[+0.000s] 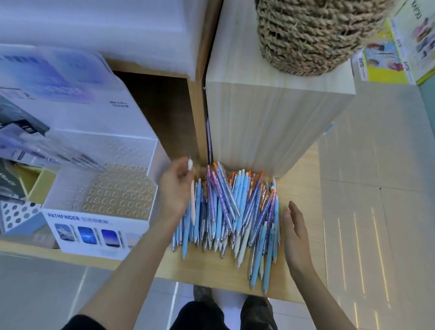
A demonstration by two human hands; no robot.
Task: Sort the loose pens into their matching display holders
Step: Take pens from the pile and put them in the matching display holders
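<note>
A heap of loose pens (230,215), mostly light blue with some purple, cream and orange-tipped ones, lies on the wooden shelf (207,269) against a pale wooden block. My left hand (175,188) holds a pale pink pen (192,201) at the heap's left edge, its white end sticking up above my fingers. My right hand (295,233) is flat and relaxed, fingers straight, beside the right edge of the heap. A white Pathfinder display holder (96,224) with rows of round holes stands to the left, its holes showing no pens.
A taller tier of clear tubes (127,153) rises behind the white holder. The pale wooden block (271,117) carries a woven rope basket (314,32). More stationery boxes (14,161) crowd the far left. Tiled floor (374,196) lies to the right.
</note>
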